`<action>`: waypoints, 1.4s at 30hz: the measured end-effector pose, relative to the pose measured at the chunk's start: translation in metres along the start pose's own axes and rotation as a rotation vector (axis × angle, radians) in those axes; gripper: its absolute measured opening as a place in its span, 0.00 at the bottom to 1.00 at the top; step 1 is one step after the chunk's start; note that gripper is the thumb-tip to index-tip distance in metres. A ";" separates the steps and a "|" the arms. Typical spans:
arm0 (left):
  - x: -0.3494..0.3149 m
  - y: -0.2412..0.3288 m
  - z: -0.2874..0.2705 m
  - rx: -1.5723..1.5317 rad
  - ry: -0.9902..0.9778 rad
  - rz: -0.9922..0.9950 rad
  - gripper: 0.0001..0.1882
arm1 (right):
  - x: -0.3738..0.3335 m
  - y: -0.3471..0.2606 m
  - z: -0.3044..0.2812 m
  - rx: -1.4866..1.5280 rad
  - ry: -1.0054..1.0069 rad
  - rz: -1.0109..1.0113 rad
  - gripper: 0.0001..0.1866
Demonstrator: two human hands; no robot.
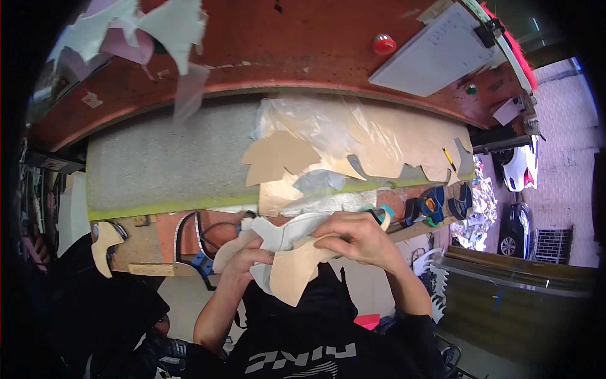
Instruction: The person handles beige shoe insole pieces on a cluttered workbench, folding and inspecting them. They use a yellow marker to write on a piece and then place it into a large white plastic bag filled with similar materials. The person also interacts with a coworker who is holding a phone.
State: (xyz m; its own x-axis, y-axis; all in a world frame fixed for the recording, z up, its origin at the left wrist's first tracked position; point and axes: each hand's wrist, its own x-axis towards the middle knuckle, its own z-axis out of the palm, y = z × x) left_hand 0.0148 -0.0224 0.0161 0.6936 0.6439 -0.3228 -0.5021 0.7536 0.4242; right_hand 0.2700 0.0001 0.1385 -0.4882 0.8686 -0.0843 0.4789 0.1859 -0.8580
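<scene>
- I see the left hand (247, 260) at seven o'clock from the middle of my view, fingers closed on the white piece (281, 235); I can't tell how many layers are under its grip.
- I see the right hand (361, 240) between four and five, thumb and fingers pinching the upper end of the tan piece (295, 271).
- Both pieces sit at six, off the bench, the tan one overlapping the white one on my side.
- At eleven, a brown piece (278, 156) lies partly over the mat (177, 151).
- Towards three, I have a pen (449, 159) by the edge of the tan sheet (423, 142), and blue dies (430, 205) below it.
- At one, a red button (384, 44).
</scene>
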 end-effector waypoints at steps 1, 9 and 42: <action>0.009 -0.001 -0.001 -0.016 -0.041 -0.014 0.50 | -0.002 0.003 -0.007 -0.021 0.005 0.005 0.10; -0.001 -0.017 0.019 0.060 -0.049 -0.050 0.46 | -0.032 0.007 -0.022 -0.084 0.089 -0.054 0.09; -0.025 -0.009 0.027 -0.099 -0.136 -0.065 0.36 | 0.012 -0.052 -0.025 0.257 -0.514 -0.195 0.06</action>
State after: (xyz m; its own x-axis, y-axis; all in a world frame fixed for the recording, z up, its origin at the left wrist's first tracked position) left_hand 0.0157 -0.0485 0.0429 0.7862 0.5748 -0.2268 -0.4979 0.8066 0.3185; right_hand 0.2576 0.0122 0.1950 -0.8698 0.4847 -0.0920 0.1845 0.1466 -0.9718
